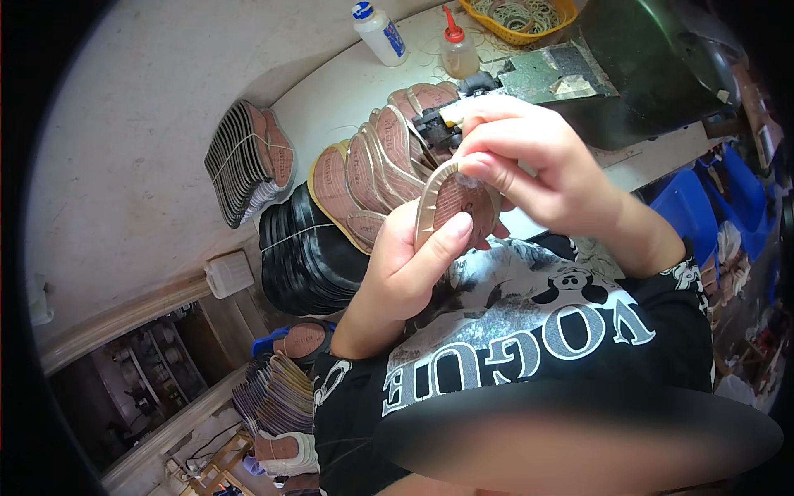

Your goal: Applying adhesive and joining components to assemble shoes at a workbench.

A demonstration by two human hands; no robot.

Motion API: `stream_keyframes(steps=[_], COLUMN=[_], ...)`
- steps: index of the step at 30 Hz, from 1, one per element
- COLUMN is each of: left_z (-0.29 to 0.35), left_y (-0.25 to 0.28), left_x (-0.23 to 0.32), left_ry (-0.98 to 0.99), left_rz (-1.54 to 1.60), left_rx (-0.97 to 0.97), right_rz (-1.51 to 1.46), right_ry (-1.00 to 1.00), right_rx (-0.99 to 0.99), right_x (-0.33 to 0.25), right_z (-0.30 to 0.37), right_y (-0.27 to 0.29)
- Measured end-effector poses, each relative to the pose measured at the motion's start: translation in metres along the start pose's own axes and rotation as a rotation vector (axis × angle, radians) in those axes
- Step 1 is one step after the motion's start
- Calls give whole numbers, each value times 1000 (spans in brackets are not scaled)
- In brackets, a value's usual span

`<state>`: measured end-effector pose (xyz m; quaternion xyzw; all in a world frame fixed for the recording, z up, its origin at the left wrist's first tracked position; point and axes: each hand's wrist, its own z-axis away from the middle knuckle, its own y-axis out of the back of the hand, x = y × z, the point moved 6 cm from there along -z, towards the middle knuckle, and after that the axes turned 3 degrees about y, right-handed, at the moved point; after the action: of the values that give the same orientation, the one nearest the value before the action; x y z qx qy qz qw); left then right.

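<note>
Black shirt (529, 322), nearest, bearing large pale lettering (513, 355). Beyond, the left hand (413, 266) grips a printed sole (452, 213); the right hand (542, 169) pinches a notched strip (427, 202) at its rim, apparently part-fitted, the remainder hidden. Pale-edged soles (361, 178), seemingly done, overlap on the bench (318, 116); farther, a bottle (377, 35) carries a blue label (394, 38).

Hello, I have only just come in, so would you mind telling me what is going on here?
A person holds a brown insole with a pale, notched rim in the left hand, while the right hand pinches its upper edge. More brown insoles lie overlapping on the white table. Beyond them are a red-nozzled squeeze bottle and a yellow basket.
</note>
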<state>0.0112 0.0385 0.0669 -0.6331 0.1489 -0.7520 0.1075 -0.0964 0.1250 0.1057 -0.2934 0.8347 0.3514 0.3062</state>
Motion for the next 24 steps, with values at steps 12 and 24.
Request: stream_keyframes(steps=[12,24], left_z=[-4,-5], left_y=[20,17], left_x=[18,29], left_ry=[-241,-313], left_rz=[-265,-222], left_rx=[276,199], right_rz=[-103,-647], right_ry=[-99,-247], right_rx=[70,-109], right_x=[7,20], right_z=[5,8], right_y=[6,6])
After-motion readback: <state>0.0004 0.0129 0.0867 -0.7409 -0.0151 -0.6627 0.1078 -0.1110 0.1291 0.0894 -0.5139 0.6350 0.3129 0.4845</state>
